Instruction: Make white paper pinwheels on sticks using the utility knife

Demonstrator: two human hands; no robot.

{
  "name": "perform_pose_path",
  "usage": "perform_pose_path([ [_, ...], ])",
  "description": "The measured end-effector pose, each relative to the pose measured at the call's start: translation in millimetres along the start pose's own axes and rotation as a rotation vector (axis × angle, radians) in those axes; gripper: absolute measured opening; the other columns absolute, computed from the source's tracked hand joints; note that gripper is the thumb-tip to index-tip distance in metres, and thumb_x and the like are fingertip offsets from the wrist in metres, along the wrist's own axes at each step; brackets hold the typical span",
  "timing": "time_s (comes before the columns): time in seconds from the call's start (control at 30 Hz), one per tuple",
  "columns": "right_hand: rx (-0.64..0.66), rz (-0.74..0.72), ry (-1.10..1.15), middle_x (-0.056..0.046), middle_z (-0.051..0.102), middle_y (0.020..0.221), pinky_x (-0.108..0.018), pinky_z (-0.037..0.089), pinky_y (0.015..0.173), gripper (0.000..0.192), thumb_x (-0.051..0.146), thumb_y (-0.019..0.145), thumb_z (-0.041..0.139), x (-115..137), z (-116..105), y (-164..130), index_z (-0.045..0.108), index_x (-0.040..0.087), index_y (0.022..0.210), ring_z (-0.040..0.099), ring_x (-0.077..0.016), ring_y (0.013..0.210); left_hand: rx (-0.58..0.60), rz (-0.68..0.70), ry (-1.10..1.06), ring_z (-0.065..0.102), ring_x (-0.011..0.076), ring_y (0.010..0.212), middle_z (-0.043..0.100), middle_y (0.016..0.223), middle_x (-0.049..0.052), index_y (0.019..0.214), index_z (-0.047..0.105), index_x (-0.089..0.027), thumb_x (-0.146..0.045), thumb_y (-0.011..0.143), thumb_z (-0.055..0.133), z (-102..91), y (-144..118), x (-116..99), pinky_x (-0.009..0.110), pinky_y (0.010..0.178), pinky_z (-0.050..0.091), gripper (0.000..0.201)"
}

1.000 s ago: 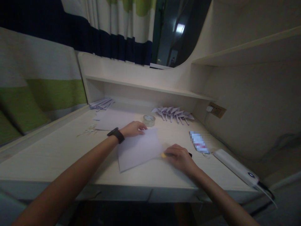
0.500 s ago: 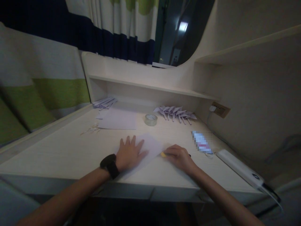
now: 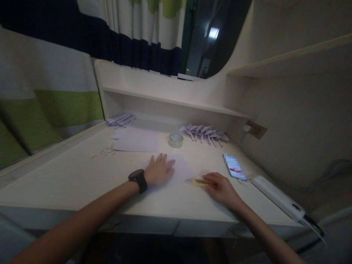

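The left hand [image 3: 159, 170], with a black watch at the wrist, lies flat with fingers spread on a white sheet of paper [image 3: 180, 169] in the middle of the pale wooden desk [image 3: 68, 176]. Just right of the sheet, the right hand [image 3: 224, 189] has its fingers curled on a yellow utility knife [image 3: 200, 181] lying on the desk. A clear roll of tape [image 3: 175, 140] sits farther back.
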State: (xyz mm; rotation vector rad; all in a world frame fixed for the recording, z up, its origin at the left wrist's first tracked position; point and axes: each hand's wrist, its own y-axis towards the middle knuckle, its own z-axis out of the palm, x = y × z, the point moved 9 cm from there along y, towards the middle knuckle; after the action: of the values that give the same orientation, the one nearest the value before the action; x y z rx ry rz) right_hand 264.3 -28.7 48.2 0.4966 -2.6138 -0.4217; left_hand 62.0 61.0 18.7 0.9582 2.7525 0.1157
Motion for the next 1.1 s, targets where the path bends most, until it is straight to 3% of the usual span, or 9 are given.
perform_pose_path([
  [0.17, 0.012, 0.039, -0.002, -0.009, 0.067, 0.092, -0.035, 0.048, 0.077, 0.021, 0.024, 0.08, 0.06, -2, 0, -2, 0.07, 0.019, 0.098, 0.06, -0.0221, 0.085, -0.068, -0.021, -0.006, 0.022, 0.0427, 0.135, 0.031, 0.148, 0.017, 0.139, 0.04, -0.027, -0.067, 0.087, 0.022, 2.4, -2, -12, 0.068, 0.1, 0.01, 0.068],
  [0.33, -0.034, 0.05, -0.021, -0.009, 0.065, 0.094, -0.036, 0.048, 0.078, 0.022, 0.022, 0.078, 0.063, 1, -8, 0, 0.07, 0.02, 0.099, 0.059, -0.0224, 0.087, -0.114, -0.008, -0.001, 0.02, 0.0417, 0.136, 0.028, 0.149, 0.017, 0.139, 0.04, -0.025, -0.066, 0.087, 0.022, 3.1, -5, -14, 0.066, 0.102, 0.01, 0.069],
  [0.7, -0.1, -0.18, -0.121, -0.009, 0.062, 0.096, -0.037, 0.048, 0.075, 0.027, 0.016, 0.078, 0.06, 13, -35, 4, 0.067, 0.021, 0.104, 0.057, -0.0219, 0.087, -0.145, -0.052, -0.032, 0.025, 0.043, 0.133, 0.029, 0.148, 0.018, 0.144, 0.031, -0.026, -0.068, 0.086, 0.022, -3.0, -3, -10, 0.062, 0.102, 0.015, 0.072],
  [0.87, -0.152, -0.246, -0.151, -0.01, 0.062, 0.095, -0.038, 0.048, 0.073, 0.027, 0.014, 0.078, 0.06, 21, -39, 3, 0.066, 0.021, 0.104, 0.056, -0.0226, 0.085, -0.153, -0.094, -0.104, 0.036, 0.0383, 0.129, 0.044, 0.138, 0.02, 0.144, 0.029, -0.02, -0.057, 0.091, 0.019, -14.4, 15, -3, 0.056, 0.1, 0.024, 0.065],
  [0.97, -0.195, -0.274, -0.153, -0.009, 0.062, 0.096, -0.038, 0.048, 0.073, 0.028, 0.014, 0.079, 0.061, 23, -40, 2, 0.065, 0.022, 0.105, 0.056, -0.0224, 0.086, -0.159, -0.125, -0.191, 0.05, 0.0339, 0.118, 0.058, 0.123, 0.019, 0.143, 0.029, -0.014, -0.046, 0.093, 0.022, -21.0, 34, 3, 0.047, 0.095, 0.033, 0.06],
  [1.1, -0.235, -0.305, -0.141, -0.009, 0.062, 0.096, -0.038, 0.048, 0.072, 0.027, 0.014, 0.079, 0.061, 26, -43, 2, 0.065, 0.022, 0.105, 0.056, -0.022, 0.086, -0.179, -0.156, -0.371, 0.061, 0.0278, 0.101, 0.066, 0.108, 0.017, 0.142, 0.028, -0.01, -0.042, 0.094, 0.024, -23.1, 54, 11, 0.035, 0.085, 0.04, 0.058],
])
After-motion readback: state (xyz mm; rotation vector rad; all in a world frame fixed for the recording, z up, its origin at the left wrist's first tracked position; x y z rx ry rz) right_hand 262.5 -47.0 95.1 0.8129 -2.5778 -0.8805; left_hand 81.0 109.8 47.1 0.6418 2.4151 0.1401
